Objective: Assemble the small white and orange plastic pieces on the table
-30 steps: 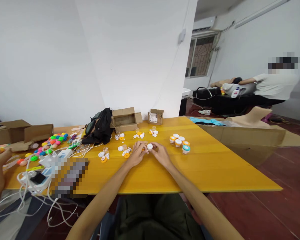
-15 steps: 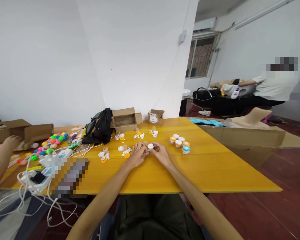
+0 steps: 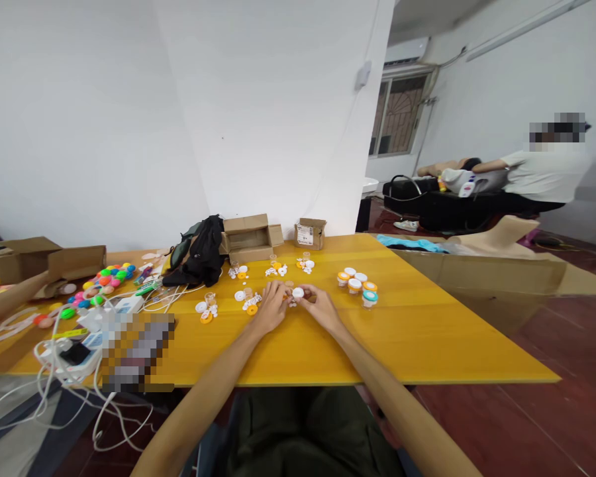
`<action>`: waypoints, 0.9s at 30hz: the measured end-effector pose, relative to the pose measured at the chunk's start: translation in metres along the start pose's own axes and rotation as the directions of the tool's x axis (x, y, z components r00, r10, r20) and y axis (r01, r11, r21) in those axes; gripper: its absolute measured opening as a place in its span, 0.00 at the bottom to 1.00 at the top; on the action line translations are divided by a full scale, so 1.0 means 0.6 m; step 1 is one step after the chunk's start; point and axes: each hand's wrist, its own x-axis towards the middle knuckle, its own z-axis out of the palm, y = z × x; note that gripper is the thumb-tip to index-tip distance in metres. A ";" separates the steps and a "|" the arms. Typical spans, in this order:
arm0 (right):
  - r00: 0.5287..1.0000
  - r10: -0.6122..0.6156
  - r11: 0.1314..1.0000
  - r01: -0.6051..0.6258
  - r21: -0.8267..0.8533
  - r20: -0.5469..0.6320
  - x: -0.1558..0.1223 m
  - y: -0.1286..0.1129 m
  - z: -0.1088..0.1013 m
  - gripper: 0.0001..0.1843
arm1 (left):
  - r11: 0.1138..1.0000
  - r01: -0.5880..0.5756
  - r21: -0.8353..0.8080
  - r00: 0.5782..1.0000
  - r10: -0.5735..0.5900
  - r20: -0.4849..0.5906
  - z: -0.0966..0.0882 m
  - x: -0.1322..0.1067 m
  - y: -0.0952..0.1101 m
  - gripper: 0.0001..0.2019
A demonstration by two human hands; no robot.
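Observation:
My right hand [image 3: 319,307] pinches a round white lid [image 3: 297,292] between thumb and fingertips, just above the table. Close on its left, my left hand [image 3: 274,306] has its fingers curled and pressed together; whatever they hold is hidden. Small white pieces [image 3: 293,304] show below the lid. Left of my hands lie a white disc [image 3: 239,295], an orange ring [image 3: 251,309] and scattered small white pieces. A similar group has a clear cup [image 3: 209,299] and another orange ring [image 3: 206,318]. Right of my hands stand several lidded clear jars, one with a teal lid [image 3: 370,295].
Further parts groups, one with an orange ring [image 3: 242,275], sit behind my hands. Cardboard boxes [image 3: 248,246] and a black backpack [image 3: 198,255] stand at the back. Cables, a power strip [image 3: 129,306], a phone [image 3: 142,351] and coloured balls [image 3: 112,281] fill the left. A co-worker's arm [image 3: 14,291] reaches in there.
The white lid has shifted slightly left in my right hand. My left hand stays almost in place. At far left, the co-worker's arm has moved, its hand now behind a box flap.

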 end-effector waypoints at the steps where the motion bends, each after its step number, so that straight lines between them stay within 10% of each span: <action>1: 1.000 0.002 1.000 -0.002 0.004 0.014 -0.001 -0.001 0.000 0.13 | 1.000 -0.003 -0.016 1.000 0.003 -0.009 -0.001 0.001 0.000 0.08; 27: 0.984 0.017 0.971 -0.058 0.231 0.175 -0.002 -0.010 -0.003 0.27 | 0.955 -0.089 -0.283 0.995 0.071 -0.073 -0.005 0.002 0.003 0.06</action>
